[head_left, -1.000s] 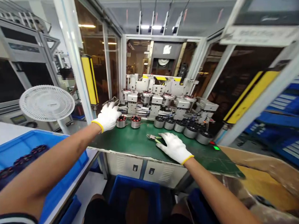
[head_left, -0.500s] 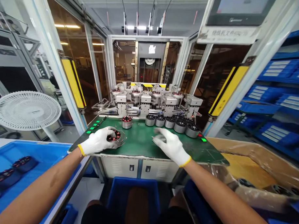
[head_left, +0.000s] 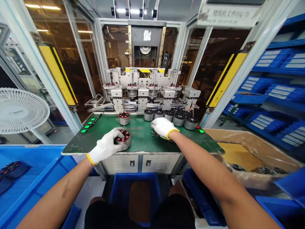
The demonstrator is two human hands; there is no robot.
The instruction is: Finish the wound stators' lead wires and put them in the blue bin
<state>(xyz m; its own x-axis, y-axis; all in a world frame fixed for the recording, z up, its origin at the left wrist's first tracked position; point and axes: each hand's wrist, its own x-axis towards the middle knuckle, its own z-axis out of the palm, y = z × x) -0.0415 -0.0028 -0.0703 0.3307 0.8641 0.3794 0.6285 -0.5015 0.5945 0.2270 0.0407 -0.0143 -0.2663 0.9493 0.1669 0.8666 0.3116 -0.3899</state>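
Note:
My left hand (head_left: 107, 143), in a white knit glove, is closed around a wound stator (head_left: 124, 139) with red copper coils and a grey metal rim, near the front edge of the green worktop (head_left: 141, 145). To the right, my right hand (head_left: 162, 127), also gloved, hovers over the worktop with its fingers curled inward. Thin metallic bits poke out under its fingertips; what they belong to is hidden. Behind my left hand stands another wound stator (head_left: 124, 118). Several dark-topped stator cores (head_left: 179, 119) without red coils stand in a row behind my right hand.
A winding machine (head_left: 143, 93) with several stations spans the back of the worktop. Yellow upright bars (head_left: 57, 74) flank it. At left are a blue bin (head_left: 44, 165) with stators and a white fan (head_left: 19, 110). A cardboard box (head_left: 243, 138) stands at right.
My right hand has moved back and left, its fingers curling in. My left hand still grips the stator; the loose wire ends that stuck out from it no longer show. The view has shifted.

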